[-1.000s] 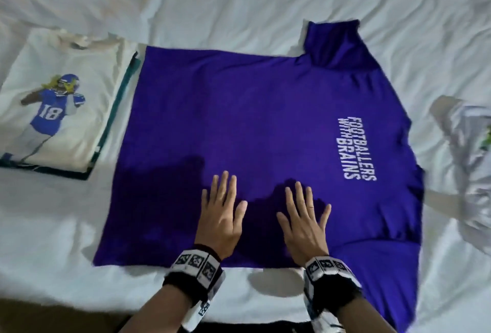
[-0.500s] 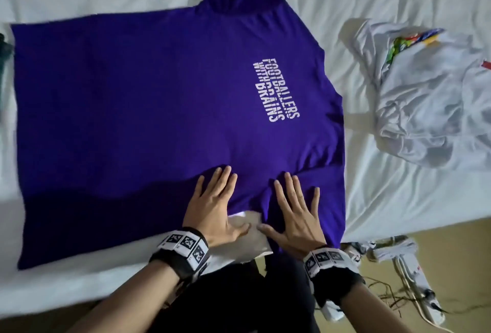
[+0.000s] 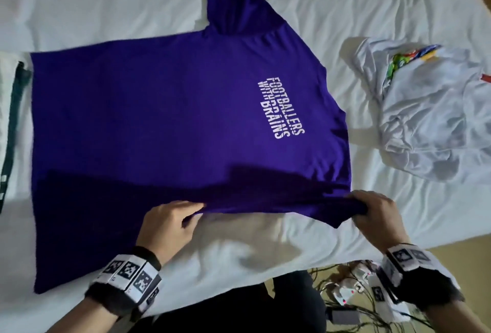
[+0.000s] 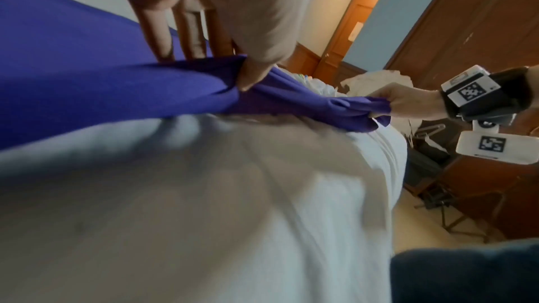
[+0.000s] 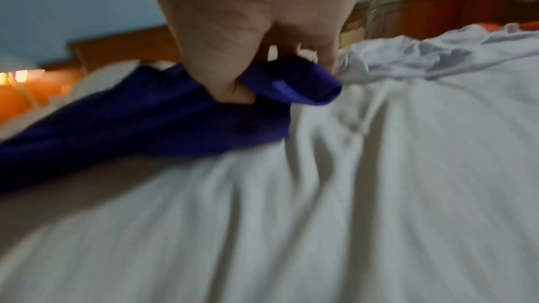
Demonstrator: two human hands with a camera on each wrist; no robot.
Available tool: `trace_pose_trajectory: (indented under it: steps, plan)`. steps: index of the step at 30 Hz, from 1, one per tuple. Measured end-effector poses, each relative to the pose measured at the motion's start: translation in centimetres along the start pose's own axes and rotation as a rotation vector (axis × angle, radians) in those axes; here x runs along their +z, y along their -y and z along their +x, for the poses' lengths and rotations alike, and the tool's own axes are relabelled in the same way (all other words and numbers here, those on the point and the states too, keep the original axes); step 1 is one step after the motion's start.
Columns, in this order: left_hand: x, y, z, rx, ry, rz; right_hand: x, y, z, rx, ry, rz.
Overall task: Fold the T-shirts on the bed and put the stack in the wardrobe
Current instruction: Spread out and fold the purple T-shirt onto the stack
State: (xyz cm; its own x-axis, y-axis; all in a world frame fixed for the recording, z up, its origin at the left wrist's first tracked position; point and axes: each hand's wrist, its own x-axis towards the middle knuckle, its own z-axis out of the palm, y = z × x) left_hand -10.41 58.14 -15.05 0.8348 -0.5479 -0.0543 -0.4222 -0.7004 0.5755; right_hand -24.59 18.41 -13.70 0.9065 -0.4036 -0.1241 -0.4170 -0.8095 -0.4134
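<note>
A purple T-shirt [image 3: 164,109] with white lettering lies spread on the white bed [image 3: 239,247]. Its near sleeve side is lifted and folded inward. My left hand [image 3: 172,222] pinches the near edge of the shirt [image 4: 122,98] between thumb and fingers. My right hand [image 3: 377,213] grips the bunched sleeve end [image 5: 294,86] at the shirt's near right corner. In the left wrist view the right hand [image 4: 408,103] holds the purple cloth taut.
A crumpled white T-shirt [image 3: 430,109] with a coloured print lies on the bed at the right. The edge of a folded stack [image 3: 12,120] shows at the far left. Cables and a power strip [image 3: 345,290] lie on the floor by the bed's near edge.
Both hands lay flat on the shirt before; now they have closed on its near edge and lifted it, folding the near side inward. The right hand moved to the right.
</note>
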Motion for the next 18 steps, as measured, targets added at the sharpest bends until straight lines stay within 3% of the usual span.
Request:
trace_pose_trajectory:
  steps: [2,6,9,12,15,17,18]
  plan:
    - [-1.2,1.0,1.4,-0.029,0.039,-0.089,-1.8,1.3,3.7,0.030,0.064,0.093]
    - [-2.9,2.9,5.2,-0.092,0.152,-0.248,-3.6,5.6,10.8,-0.047,0.106,0.111]
    - [-3.8,4.3,8.1,-0.122,0.206,-0.268,-3.1,8.3,16.3,-0.077,0.148,-0.002]
    - [-3.6,5.3,10.5,-0.213,0.164,-0.266,-0.9,10.5,20.8,-0.040,0.149,-0.092]
    - [-3.0,6.1,10.9,-0.344,0.111,-0.240,2.0,13.6,21.4,0.034,0.367,-0.448]
    - [-2.9,6.6,9.5,-0.379,0.109,-0.293,4.3,16.0,19.6,-0.047,0.471,-0.659]
    - [-3.1,6.8,8.3,-0.404,0.089,-0.287,5.7,17.4,18.5,-0.142,0.478,-0.637]
